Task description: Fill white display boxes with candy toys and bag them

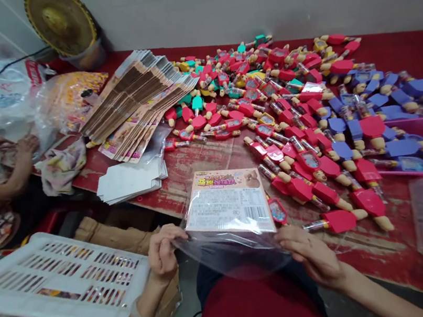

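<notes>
While a white slatted crate [60, 279] sits far left, the left hand [164, 253] pinches the clear bag [234, 256] edge; inside it lies a printed card [228, 203] (barcode up). The right hand [313, 257] grips the bag's other side at the red desk [204, 162] edge, with toy pieces [310, 128] heaped beyond.

Light: bright, even, from overhead; soft shadows only.
Glare: pale sheen on the clear bag [233, 253].
Blur: hands below the clear bag smeared; the corner far right of it soft.
Distortion: wide-angle bend toward edges.
</notes>
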Motion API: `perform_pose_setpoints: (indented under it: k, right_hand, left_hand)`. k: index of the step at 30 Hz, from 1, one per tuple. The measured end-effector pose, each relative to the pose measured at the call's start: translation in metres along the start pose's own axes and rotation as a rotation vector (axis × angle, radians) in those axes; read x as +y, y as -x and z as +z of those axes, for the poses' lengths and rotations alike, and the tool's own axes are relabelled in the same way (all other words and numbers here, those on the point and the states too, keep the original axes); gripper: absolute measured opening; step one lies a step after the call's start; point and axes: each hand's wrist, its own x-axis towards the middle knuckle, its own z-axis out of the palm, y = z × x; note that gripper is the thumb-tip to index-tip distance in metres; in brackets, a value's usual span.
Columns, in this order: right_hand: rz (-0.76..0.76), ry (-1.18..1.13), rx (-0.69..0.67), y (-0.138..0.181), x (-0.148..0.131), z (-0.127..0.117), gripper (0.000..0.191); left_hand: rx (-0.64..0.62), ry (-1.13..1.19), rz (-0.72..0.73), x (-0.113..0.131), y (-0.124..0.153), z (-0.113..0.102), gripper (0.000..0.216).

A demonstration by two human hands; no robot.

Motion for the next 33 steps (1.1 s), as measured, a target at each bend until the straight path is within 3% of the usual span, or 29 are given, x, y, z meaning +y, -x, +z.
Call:
perform_pose_setpoints:
  k: [3,6,10,17,24,29,31,33]
  right_hand:
    - [0.211,-0.165,0.017,-0.003,-0.016,-0.001,0.028]
    - [0.499,-0.205,0.101,0.002,-0.022,0.005,0.025]
    - [0.798,-0.211,0.221,0.014,-0.021,0.02,0.023]
    - [1.162,-0.186,0.146,0.024,-0.018,0.033,0.054]
    - [1.343,-0.256,0.065,0.038,0.003,0.056,0.065]
    - [1.379,-0.356,-0.047,0.047,0.024,0.071,0.079]
    - [1.385,-0.328,-0.113,0.047,0.034,0.073,0.076]
    - [1.369,-0.219,-0.084,0.04,0.04,0.073,0.069]
  left_hand:
    - [0.158,0.064,-0.151,0.013,0.002,0.009,0.013]
    - [0.223,-0.036,-0.306,0.018,0.004,0.009,0.023]
    - [0.169,-0.146,-0.457,0.016,0.012,0.007,0.033]
    - [0.08,-0.303,-0.773,0.015,0.022,0.014,0.036]
    - [-0.077,-0.307,-1.062,-0.008,0.037,0.033,0.047]
    - [-0.144,-0.239,-1.051,-0.041,0.044,0.038,0.044]
    - [-0.112,-0.266,-1.024,-0.052,0.037,0.036,0.053]
    - [-0.012,-0.255,-0.996,-0.059,0.024,0.036,0.058]
